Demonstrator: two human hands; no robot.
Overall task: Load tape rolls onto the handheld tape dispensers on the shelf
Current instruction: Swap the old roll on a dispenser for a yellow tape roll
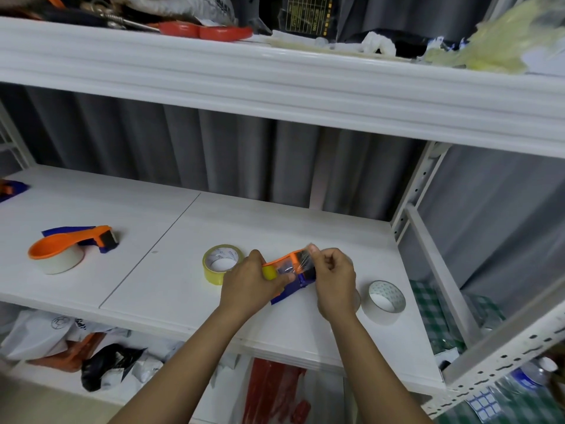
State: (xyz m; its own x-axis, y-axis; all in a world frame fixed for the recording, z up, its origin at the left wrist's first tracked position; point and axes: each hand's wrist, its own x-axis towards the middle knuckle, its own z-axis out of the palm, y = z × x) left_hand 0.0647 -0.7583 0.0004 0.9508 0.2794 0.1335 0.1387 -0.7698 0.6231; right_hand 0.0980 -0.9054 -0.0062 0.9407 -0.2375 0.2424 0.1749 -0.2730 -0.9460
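Over the white shelf [171, 240], my left hand [249, 284] grips an orange and blue handheld tape dispenser [292, 272] that carries a yellowish roll. My right hand [333, 278] pinches a strip of clear tape at the dispenser's cutter end. A yellow-tinted tape roll [221, 263] lies on the shelf just left of my left hand. A white tape roll [386, 296] lies to the right of my right hand. A second orange and blue dispenser [72, 247], loaded with a white roll, rests at the shelf's left.
Part of a blue and orange item [10, 189] shows at the far left edge. The upper shelf [275, 78] holds red-handled pliers [204, 30] and clutter. Bags [91, 356] lie on the lower shelf. A perforated metal upright [422, 185] stands at the right.
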